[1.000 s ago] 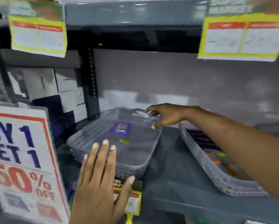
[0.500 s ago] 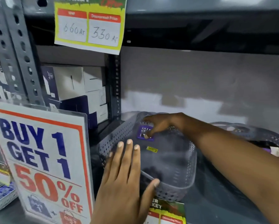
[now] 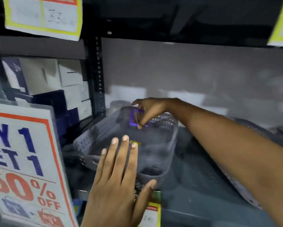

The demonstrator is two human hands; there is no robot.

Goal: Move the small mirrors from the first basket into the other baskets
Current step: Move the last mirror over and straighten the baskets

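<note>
A grey perforated basket (image 3: 95,135) sits on the dark shelf in the middle of the view. My right hand (image 3: 148,108) reaches over its far end and grips a small purple-framed mirror (image 3: 134,118), lifted off the basket floor and tilted on edge. My left hand (image 3: 117,181) is spread flat, fingers apart, over the basket's near rim, holding nothing. A small yellow-green sticker (image 3: 135,142) lies on the basket floor just past my left fingertips. A second grey basket (image 3: 245,194) lies to the right, mostly hidden under my right forearm.
A large "buy 1 get 1, 50% off" sign (image 3: 22,161) stands at the near left. White and dark blue boxes (image 3: 55,86) are stacked behind a slotted shelf upright (image 3: 97,76). Price tags (image 3: 44,15) hang from the shelf above. A yellow label (image 3: 151,215) hangs at the shelf front.
My right hand reached into the basket, closed on the purple mirror and raised it off the floor. My left hand stays spread over the near rim; the view has shifted.
</note>
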